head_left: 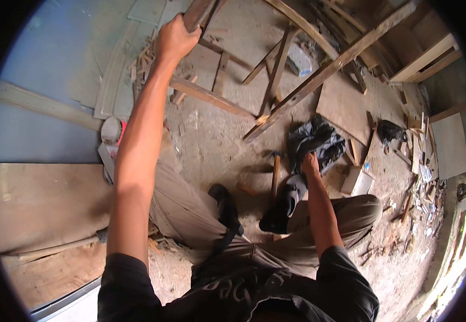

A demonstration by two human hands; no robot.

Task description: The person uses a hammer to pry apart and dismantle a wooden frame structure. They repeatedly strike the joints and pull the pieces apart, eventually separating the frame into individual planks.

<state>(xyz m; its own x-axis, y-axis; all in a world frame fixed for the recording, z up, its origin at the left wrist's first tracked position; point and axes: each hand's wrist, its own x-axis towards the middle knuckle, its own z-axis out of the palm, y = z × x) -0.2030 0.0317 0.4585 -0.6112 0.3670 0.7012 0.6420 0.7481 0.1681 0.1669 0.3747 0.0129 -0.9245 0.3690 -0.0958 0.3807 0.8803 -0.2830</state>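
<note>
At the upper left my left hand [178, 40] is wrapped round a wooden bar [195, 15], part of a wooden frame that tilts above the floor. A lower rail [211, 99] of this frame meets a long wooden beam [324, 72] near the middle. My right hand [311, 162] reaches down to a crumpled black plastic bag [327, 140], its fingers drawn together. What they hold, if anything, is hidden. A hammer [276, 174] with a wooden handle stands or lies between my feet and the frame, left of my right hand.
Left of me are large blue-grey panels [55, 64] and a brown board [50, 198]. A white box [357, 181] lies right of my right knee. Wood scraps [415, 155] litter the right side. A flat board [345, 110] lies beyond the bag, and a wooden cabinet [426, 59] stands upper right.
</note>
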